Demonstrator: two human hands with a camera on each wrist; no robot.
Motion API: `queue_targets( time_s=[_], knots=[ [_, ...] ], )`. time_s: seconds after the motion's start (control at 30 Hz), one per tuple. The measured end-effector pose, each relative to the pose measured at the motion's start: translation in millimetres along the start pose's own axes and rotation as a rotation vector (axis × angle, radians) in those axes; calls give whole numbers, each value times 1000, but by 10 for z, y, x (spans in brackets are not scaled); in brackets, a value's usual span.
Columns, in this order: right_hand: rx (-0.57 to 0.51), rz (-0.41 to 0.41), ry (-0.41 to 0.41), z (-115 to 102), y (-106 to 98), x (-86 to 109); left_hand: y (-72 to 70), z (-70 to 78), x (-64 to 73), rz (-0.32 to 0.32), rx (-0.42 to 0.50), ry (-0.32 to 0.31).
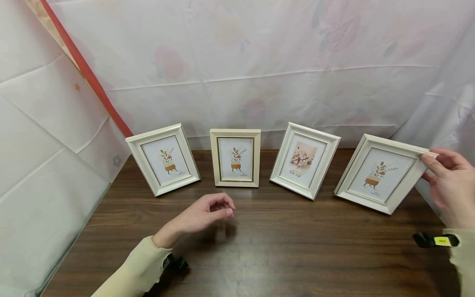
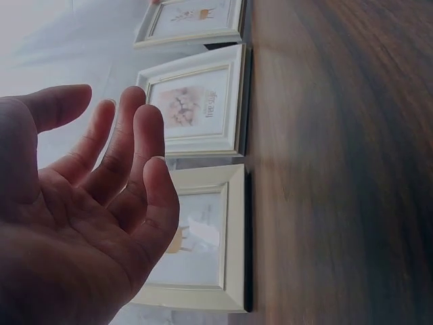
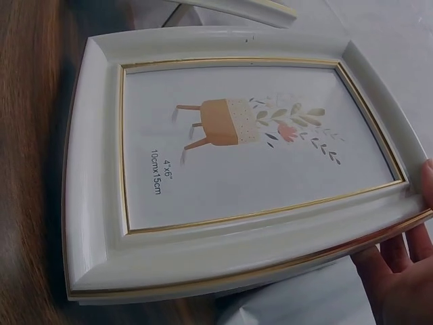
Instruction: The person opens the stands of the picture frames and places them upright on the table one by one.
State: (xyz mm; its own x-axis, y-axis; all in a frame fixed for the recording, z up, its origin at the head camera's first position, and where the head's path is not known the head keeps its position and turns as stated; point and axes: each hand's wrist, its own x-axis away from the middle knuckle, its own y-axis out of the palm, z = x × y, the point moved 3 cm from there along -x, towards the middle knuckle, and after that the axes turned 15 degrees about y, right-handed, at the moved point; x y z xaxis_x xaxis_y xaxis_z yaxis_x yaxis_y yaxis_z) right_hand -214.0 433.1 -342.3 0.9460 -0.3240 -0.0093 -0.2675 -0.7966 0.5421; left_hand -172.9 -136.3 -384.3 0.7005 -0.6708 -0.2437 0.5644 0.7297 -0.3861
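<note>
At the far right, my right hand (image 1: pixel 452 181) pinches the upper right corner of a white picture frame (image 1: pixel 400 194), thumb in front and fingers behind. The right wrist view shows this white frame (image 3: pixel 95 169) up close, with gold inner trim and a potted-plant print marked 4"x6". My left hand (image 1: pixel 204 212) hovers over the table with loosely curled fingers, holding nothing. Nearest to it stands a cream picture frame (image 1: pixel 236 183) with a similar plant print. In the left wrist view the left palm (image 2: pixel 74 223) is turned up in front of the cream frame (image 2: pixel 233 244).
A white frame (image 1: pixel 159 192) with a plant print leans at the left. Another white frame (image 1: pixel 311 192), with a flower photo, stands right of centre. All rest along the back of the dark wood table (image 1: pixel 282 255). A pale patterned cloth (image 1: pixel 259 49) hangs behind them.
</note>
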Motion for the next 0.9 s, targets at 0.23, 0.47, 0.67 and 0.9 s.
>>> queue_targets(
  time_s=[0.23, 0.47, 0.67, 0.9],
  knots=[
    [-1, 45, 30, 37, 9, -19, 9, -13, -12, -1, 13, 3],
    [137, 92, 20, 25, -25, 19, 44, -22, -56, -2, -18, -13],
    [336, 251, -64, 12, -10, 78, 20, -52, -87, 33, -96, -37],
    [834, 374, -180, -39, 178, 240, 5, 31, -91, 82, -351, 6]
  ],
)
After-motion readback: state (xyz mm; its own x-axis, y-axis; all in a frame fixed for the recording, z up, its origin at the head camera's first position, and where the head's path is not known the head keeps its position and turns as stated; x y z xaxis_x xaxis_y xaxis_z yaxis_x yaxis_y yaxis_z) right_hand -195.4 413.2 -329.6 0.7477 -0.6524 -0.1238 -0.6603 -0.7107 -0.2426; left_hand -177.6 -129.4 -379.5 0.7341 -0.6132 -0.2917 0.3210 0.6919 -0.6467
